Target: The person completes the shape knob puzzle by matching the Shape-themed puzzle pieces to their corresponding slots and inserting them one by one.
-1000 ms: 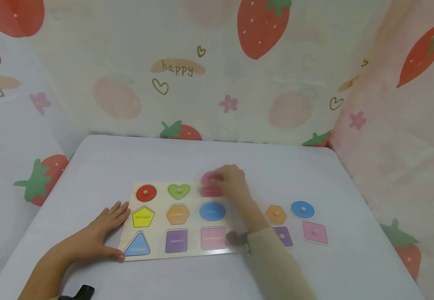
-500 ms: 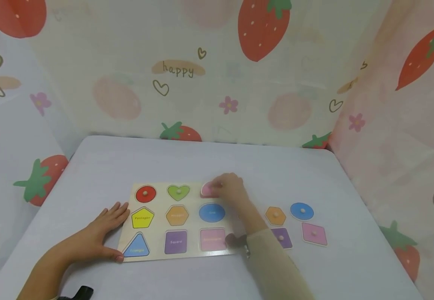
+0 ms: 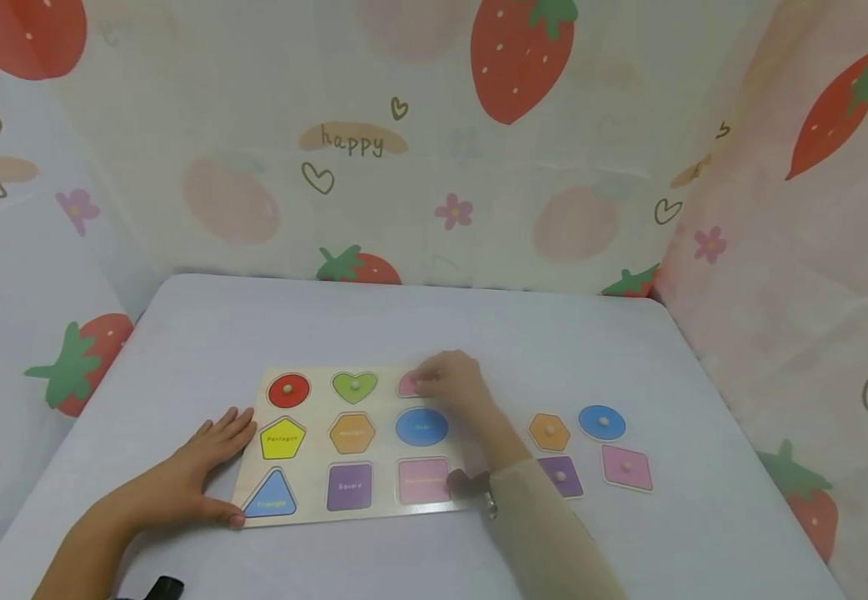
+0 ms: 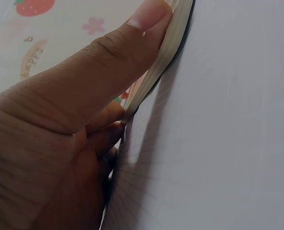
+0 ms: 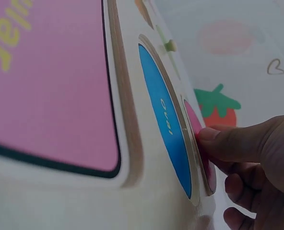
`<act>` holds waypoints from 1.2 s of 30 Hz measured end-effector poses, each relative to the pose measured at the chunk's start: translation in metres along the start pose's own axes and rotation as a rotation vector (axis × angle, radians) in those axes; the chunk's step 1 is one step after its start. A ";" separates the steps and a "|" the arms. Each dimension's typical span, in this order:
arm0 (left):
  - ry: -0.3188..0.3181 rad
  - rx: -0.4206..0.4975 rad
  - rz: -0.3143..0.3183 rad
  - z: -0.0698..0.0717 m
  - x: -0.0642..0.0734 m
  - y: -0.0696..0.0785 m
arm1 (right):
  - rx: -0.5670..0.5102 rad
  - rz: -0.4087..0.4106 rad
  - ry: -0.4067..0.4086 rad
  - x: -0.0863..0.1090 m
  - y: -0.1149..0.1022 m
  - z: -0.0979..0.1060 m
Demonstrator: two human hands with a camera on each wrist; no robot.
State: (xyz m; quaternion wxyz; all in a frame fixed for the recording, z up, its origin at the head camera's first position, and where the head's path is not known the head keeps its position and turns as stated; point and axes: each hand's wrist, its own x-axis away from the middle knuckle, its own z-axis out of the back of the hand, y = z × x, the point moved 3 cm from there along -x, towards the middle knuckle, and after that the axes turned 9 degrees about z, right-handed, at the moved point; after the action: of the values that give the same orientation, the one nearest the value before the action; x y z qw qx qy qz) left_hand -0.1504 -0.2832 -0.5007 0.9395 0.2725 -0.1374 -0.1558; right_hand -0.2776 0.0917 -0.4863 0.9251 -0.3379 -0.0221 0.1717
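A cream shape-puzzle board (image 3: 321, 396) lies flat on the table. At its top right corner my right hand (image 3: 458, 387) pinches the pink half-round puzzle piece (image 3: 407, 385), which sits at the pink recess. In the right wrist view the thumb and fingertips meet at this pink piece (image 5: 194, 115), and its knob is hidden behind them. My left hand (image 3: 202, 467) lies along the board's left edge with its fingers spread; the left wrist view has the thumb (image 4: 127, 38) against the board's edge. The red circle piece (image 3: 284, 393) and green heart piece (image 3: 347, 388) sit in their recesses.
Right of the board lie an orange hexagon piece (image 3: 542, 440), a blue oval piece (image 3: 591, 427), a purple square piece (image 3: 571, 483) and a pink rectangle piece (image 3: 636, 475). The right forearm covers the board's right end. Strawberry-print cloth (image 3: 254, 108) surrounds the white table (image 3: 704, 500).
My right hand has brought the pink half-round piece down from behind the board's top edge onto the pink recess. My left hand stays at the board's left edge.
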 end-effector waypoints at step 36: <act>-0.002 -0.009 0.014 -0.003 0.000 -0.005 | 0.274 0.188 -0.086 0.023 -0.020 0.019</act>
State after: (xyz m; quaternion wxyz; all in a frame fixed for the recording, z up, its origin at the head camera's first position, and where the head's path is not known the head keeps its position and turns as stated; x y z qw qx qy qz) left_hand -0.1505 -0.2855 -0.5061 0.9416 0.2673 -0.1394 -0.1499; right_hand -0.2533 0.0967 -0.4604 0.9407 -0.2015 -0.0062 0.2728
